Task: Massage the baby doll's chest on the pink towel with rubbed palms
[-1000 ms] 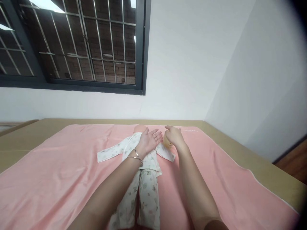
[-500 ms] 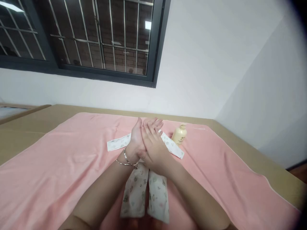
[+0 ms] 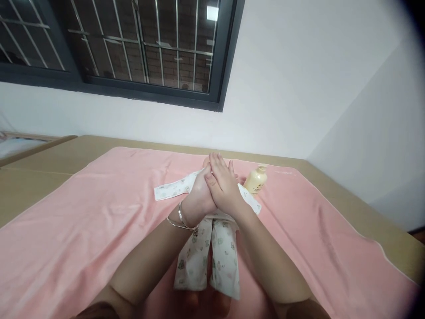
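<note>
My left hand point(image 3: 200, 195), with two bracelets at the wrist, is pressed palm to palm against my right hand point(image 3: 224, 184). The right hand's fingers lie stretched over the left one, its thumb crossing near the left thumb; the left fingers are partly hidden behind. I see nothing held between them. Under both hands lies a small white printed outfit point(image 3: 192, 261), sleeves spread and legs toward me. Blurred rounded, skin-toned shapes point(image 3: 191, 299) show below the leg ends. The outfit's upper part is mostly covered by my hands.
A pale yellow pump bottle point(image 3: 256, 180) stands right of the outfit's sleeve. A wrinkled pink blanket point(image 3: 116, 208) covers much of the tan surface point(image 3: 46, 177). Behind are a white wall point(image 3: 275, 88) and a dark-framed window point(image 3: 149, 91) with bars.
My hands have slid against each other: the right fingers now point more upward and the left hand has turned inward. The camera view has shifted slightly.
</note>
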Demonstrator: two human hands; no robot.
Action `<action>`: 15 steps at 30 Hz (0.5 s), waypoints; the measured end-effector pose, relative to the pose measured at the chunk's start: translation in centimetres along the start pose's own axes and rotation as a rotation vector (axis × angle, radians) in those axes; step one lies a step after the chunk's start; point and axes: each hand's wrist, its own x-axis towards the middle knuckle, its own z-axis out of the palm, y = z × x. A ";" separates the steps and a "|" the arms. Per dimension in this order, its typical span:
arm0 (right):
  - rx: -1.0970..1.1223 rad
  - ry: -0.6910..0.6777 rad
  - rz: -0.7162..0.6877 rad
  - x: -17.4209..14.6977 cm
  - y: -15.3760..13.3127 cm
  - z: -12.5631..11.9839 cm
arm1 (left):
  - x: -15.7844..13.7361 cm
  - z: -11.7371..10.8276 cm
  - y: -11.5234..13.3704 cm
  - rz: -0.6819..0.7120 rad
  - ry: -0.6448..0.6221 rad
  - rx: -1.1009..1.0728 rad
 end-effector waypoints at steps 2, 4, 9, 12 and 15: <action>-0.010 -0.024 0.006 -0.2 -0.3 0.6 | -0.2 0.3 2.1 -0.038 -0.011 0.003; -0.019 -0.060 -0.027 -0.8 -1.0 1.0 | -0.4 0.2 3.9 -0.054 -0.002 0.010; -0.017 -0.102 -0.162 -2.4 -3.1 1.4 | -0.4 -1.2 4.2 0.027 0.002 0.059; -0.025 -0.094 -0.209 -2.3 -3.0 0.9 | 0.2 -2.2 1.3 0.115 0.078 0.075; -0.017 -0.084 -0.194 -1.5 -1.4 0.3 | 1.1 -2.6 -1.5 0.119 0.139 0.068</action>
